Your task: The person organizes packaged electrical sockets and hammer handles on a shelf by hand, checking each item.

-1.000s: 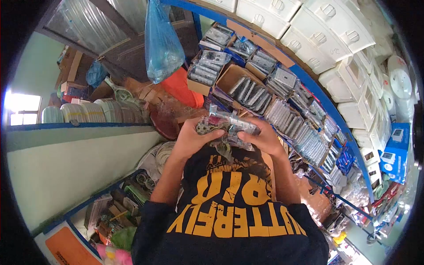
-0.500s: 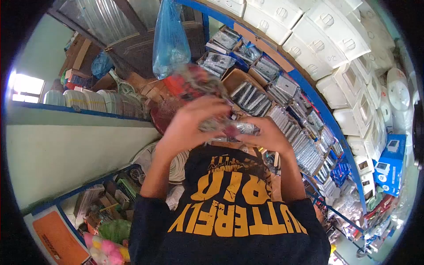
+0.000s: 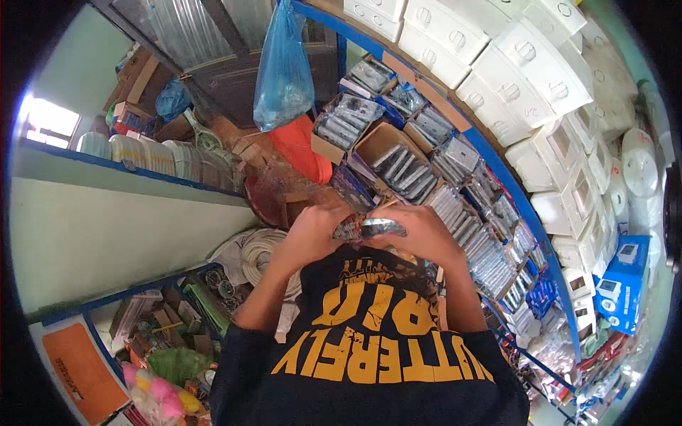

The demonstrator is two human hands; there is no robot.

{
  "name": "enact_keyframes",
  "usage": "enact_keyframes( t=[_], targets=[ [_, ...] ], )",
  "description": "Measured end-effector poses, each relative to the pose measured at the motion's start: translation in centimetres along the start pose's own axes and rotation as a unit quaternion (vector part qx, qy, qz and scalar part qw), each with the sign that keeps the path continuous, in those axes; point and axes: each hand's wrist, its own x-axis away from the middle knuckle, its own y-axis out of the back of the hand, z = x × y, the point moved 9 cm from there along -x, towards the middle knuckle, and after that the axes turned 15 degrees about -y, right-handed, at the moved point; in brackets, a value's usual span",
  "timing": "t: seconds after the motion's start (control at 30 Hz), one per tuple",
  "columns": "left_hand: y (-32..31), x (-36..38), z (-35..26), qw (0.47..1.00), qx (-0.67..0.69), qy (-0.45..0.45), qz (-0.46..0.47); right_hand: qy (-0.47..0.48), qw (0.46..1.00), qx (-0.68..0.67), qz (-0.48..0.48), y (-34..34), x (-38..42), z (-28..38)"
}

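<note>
Both hands meet in front of the chest of the black shirt. Fingers of my left hand wrap round one end of a small shiny plastic-wrapped packet. At its other end, my right hand grips the same packet. What lies inside the wrapping is too small to tell. Just beyond the hands is an open cardboard box of wrapped flat items. A smaller box of wrapped packets sits farther off.
A blue plastic bag hangs ahead, above a red-orange item. White boxes are stacked along the right behind a blue shelf edge. Coiled white cable lies beside my left forearm.
A blurred red and dark item above the hands is no longer seen there. My left hand has moved down, and both hands are now close together on the packet.
</note>
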Motion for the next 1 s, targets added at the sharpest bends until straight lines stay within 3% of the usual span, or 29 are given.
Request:
enact_keyframes(
  t=[0.27, 0.33, 0.4, 0.47, 0.5, 0.53, 0.57, 0.6, 0.67, 0.73, 0.8, 0.83, 0.9, 1.0],
  targets=[
    [2.4, 1.3, -0.9, 0.981, 0.137, 0.025, -0.132, 0.016, 0.994, -0.09, 0.063, 1.0, -0.3, -0.3],
    [3.0, 1.3, -1.0, 0.97, 0.181, 0.038, -0.159, -0.028, 0.988, -0.134, 0.075, 1.8, -0.3, -0.9],
    [3.3, 1.4, -0.8, 0.956, 0.224, 0.05, -0.183, -0.007, 0.987, -0.151, 0.046, 2.6, -0.2, -0.9],
    [3.1, 1.9, 0.3, 0.907, 0.334, 0.083, -0.244, 0.011, 0.986, -0.168, 0.015, 3.1, 0.1, -1.4],
    [2.7, 1.8, 0.3, 0.908, 0.335, 0.082, -0.24, 0.012, 0.977, -0.215, -0.011, 3.5, 0.1, -2.0],
    [2.9, 2.1, 0.8, 0.865, 0.385, 0.083, -0.313, 0.013, 0.965, -0.26, -0.038, 4.0, 0.2, -2.4],
    [2.9, 2.5, 1.4, 0.813, 0.431, 0.084, -0.382, -0.066, 0.936, -0.343, -0.031, 3.7, 0.2, -3.8],
    [2.3, 2.0, 1.5, 0.814, 0.432, 0.084, -0.379, -0.068, 0.936, -0.345, -0.033, 3.6, 0.4, -3.4],
    [1.6, 2.7, 3.3, 0.67, 0.518, 0.112, -0.521, -0.127, 0.902, -0.406, -0.077, 3.4, 0.4, -3.9],
    [2.5, 2.0, 3.2, 0.652, 0.526, 0.105, -0.535, -0.145, 0.889, -0.427, -0.086, 2.3, 0.2, -3.8],
    [3.3, 0.9, 2.6, 0.604, 0.587, 0.074, -0.534, -0.131, 0.85, -0.479, -0.173, 2.6, 0.4, -3.9],
    [3.2, 1.2, 3.2, 0.609, 0.571, 0.082, -0.544, -0.129, 0.85, -0.479, -0.175, 2.2, 0.1, -3.7],
    [2.9, 0.7, 3.5, 0.62, 0.572, 0.08, -0.531, -0.084, 0.772, -0.603, -0.183, 1.9, -0.1, -3.7],
    [2.5, -0.6, 2.2, 0.622, 0.59, 0.082, -0.508, -0.089, 0.766, -0.609, -0.185, 0.9, -0.3, -2.7]
  ],
)
